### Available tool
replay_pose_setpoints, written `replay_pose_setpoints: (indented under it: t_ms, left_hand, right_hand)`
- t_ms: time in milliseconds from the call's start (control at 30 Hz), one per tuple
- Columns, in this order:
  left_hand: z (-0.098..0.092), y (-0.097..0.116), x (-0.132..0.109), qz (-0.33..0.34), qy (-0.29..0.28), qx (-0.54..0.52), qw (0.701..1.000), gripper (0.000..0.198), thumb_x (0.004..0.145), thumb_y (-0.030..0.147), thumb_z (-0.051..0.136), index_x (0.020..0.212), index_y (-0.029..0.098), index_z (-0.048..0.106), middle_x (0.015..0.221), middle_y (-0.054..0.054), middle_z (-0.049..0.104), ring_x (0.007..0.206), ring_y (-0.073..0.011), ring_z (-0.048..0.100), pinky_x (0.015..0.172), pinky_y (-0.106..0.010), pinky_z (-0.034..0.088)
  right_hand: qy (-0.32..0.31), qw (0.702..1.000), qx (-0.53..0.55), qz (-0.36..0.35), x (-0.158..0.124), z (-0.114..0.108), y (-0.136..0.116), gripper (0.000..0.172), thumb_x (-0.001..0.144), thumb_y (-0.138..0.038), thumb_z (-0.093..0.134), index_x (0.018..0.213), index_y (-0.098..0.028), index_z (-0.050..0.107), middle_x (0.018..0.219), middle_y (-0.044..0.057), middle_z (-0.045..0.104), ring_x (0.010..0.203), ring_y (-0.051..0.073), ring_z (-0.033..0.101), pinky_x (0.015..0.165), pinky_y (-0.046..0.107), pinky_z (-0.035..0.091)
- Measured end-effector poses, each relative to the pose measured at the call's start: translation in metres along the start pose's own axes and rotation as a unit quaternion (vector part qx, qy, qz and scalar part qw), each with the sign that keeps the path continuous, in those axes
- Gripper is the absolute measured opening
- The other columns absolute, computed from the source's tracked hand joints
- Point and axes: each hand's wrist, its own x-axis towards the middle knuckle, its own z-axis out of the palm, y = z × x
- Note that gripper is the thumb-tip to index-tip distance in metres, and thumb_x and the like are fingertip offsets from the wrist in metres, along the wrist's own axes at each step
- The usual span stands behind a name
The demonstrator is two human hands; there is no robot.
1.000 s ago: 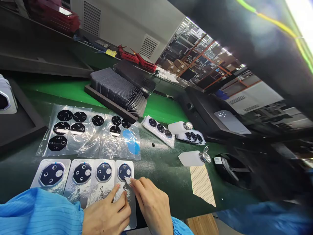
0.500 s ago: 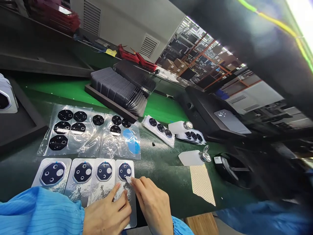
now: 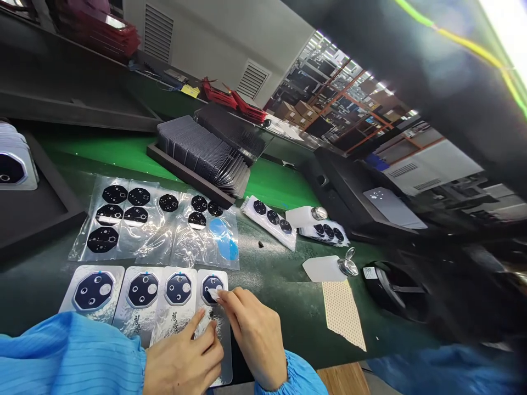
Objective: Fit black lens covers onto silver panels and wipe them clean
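My right hand (image 3: 256, 337) pinches a small white wipe (image 3: 214, 294) against the dark blue octagonal window (image 3: 207, 282) of the rightmost silver plate (image 3: 226, 359). Fingers apart, my left hand (image 3: 183, 359) rests on the lower part of that plate and overlaps the neighbouring silver plate (image 3: 162, 323). Farther left in the row lie another plate (image 3: 123, 315) and the leftmost plate (image 3: 68, 299), each with a similar round-holed window. My blue left sleeve covers their lower parts. Dark brush-like characters are printed on some plates.
Clear film sheets (image 3: 156, 241) with black octagonal stickers lie behind the plates. A black tray (image 3: 189, 175) holds many thin dark panels. To the right are a white pump bottle (image 3: 325, 269), a second bottle (image 3: 300, 215), a perforated beige cloth (image 3: 342, 315) and a black tape dispenser (image 3: 389, 288).
My right hand has moved the wipe slightly up, from the window's lower edge farther onto its surface. My left hand stays on the plate. The whole view has shifted slightly.
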Motion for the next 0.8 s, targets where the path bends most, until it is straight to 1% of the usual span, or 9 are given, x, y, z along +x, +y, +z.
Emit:
replay_pose_setpoints:
  t_ms: [200,300,567,800]
  left_hand:
    - [0.0002,0.0008,-0.0013,-0.001,0.001,0.005,1.0,0.037,0.089,0.053,0.062,0.097,0.018,0.067,0.102,-0.008,0.066,0.11,-0.0286,0.057,0.101,-0.052,0.034]
    - [0.0009,0.0011,-0.0013,-0.002,0.0,0.008,1.0,0.034,0.09,0.051,0.06,0.096,0.018,0.067,0.102,-0.008,0.067,0.109,-0.0286,0.057,0.101,-0.052,0.036]
    - [0.0028,0.0021,-0.0027,-0.002,0.0,-0.001,1.0,0.032,0.093,0.048,0.058,0.098,0.018,0.066,0.101,-0.007,0.067,0.109,-0.0287,0.057,0.1,-0.053,0.037]
    - [0.0025,0.0017,-0.002,-0.001,0.0,0.0,1.0,0.035,0.089,0.052,0.063,0.097,0.018,0.066,0.1,-0.007,0.066,0.109,-0.0292,0.056,0.099,-0.053,0.035]
  right_hand:
    - [-0.004,0.998,-0.047,-0.028,0.002,0.0016,-0.003,0.026,0.103,-0.018,0.037,0.098,-0.019,0.062,0.074,0.001,0.057,0.065,0.016,0.052,0.056,0.03,0.028]
    - [-0.004,0.998,-0.048,-0.033,0.0018,0.0009,-0.0037,0.027,0.102,-0.014,0.036,0.098,-0.019,0.062,0.074,0.002,0.056,0.066,0.017,0.051,0.057,0.03,0.027]
    - [-0.005,0.999,-0.039,-0.026,0.0021,0.0032,-0.0019,0.029,0.105,-0.022,0.033,0.097,-0.02,0.06,0.074,0.001,0.056,0.067,0.016,0.051,0.057,0.031,0.027]
    - [-0.011,0.999,-0.032,-0.019,0.0012,0.0032,-0.0032,0.033,0.106,-0.024,0.03,0.094,-0.02,0.06,0.074,0.001,0.055,0.067,0.016,0.051,0.058,0.031,0.027]
